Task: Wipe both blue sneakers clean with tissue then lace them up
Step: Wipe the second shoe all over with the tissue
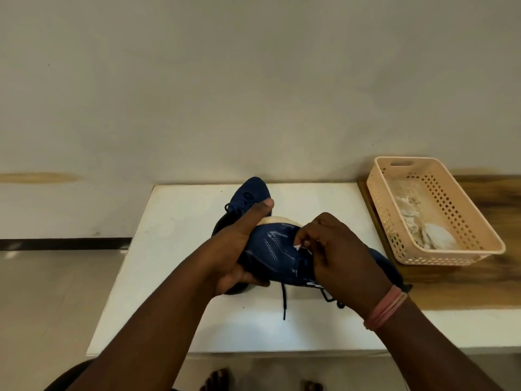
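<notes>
Plain pale wall fills the upper half of the frame, and below it sits the white worktop point(174, 249) where I am working. At centre I hold one blue sneaker point(277, 249) on its side, lifted just above the worktop. My left hand point(236, 249) wraps its toe end, thumb laid over the pale sole edge and fingers curled underneath. My right hand point(341, 255) is pressed on the upper with fingers bent together, pinching what looks like a small scrap of white tissue point(299, 244); only a sliver shows, so I cannot be sure how much of it I hold. A loose dark lace point(283, 300) dangles from the shoe towards the worktop. The second blue sneaker point(248, 198) lies behind it, higher in the frame, partly hidden by my left hand. At right, a peach perforated basket point(394, 215) on a wooden surface holds crumpled used tissues point(428, 230).

I judge the wiping is under way on this shoe. To do it well, I should keep the left grip firm so the shoe cannot twist, rub the mesh in short strokes with steady pressure, turn the shoe to reach sole edge and heel, and keep the hanging lace clear of the tissue.
</notes>
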